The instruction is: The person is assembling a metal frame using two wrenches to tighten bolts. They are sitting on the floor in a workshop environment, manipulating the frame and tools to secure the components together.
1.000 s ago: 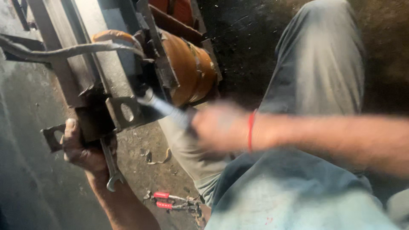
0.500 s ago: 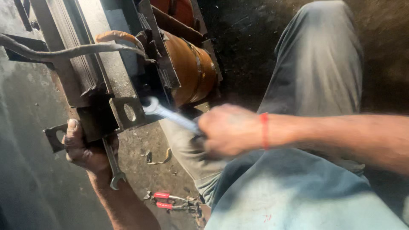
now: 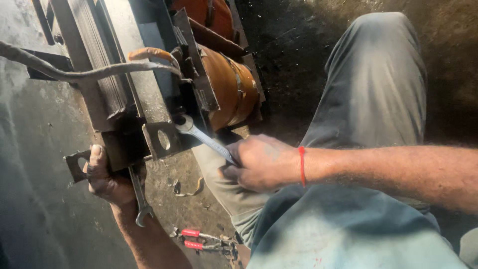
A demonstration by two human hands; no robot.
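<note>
A heavy transformer lies on the floor, with a dark laminated steel core (image 3: 102,84) and an orange-brown wound coil (image 3: 226,92). My right hand (image 3: 256,164), a red thread round its wrist, grips a silver spanner (image 3: 201,137) whose ring end sits at the core's bracket (image 3: 162,139) beside the coil. My left hand (image 3: 107,177) is under the near corner of the core and holds a second spanner (image 3: 139,194) that hangs downward, its open jaw at the bottom.
A thick grey cable (image 3: 74,74) runs across the core from the left. Red-handled pliers (image 3: 201,240) lie on the dirty concrete floor by my knee. My legs in grey trousers (image 3: 368,94) fill the right side.
My right hand swung the silver spanner; its head has moved up and left onto the bracket by the coil. The left hand has stayed under the core with its spanner.
</note>
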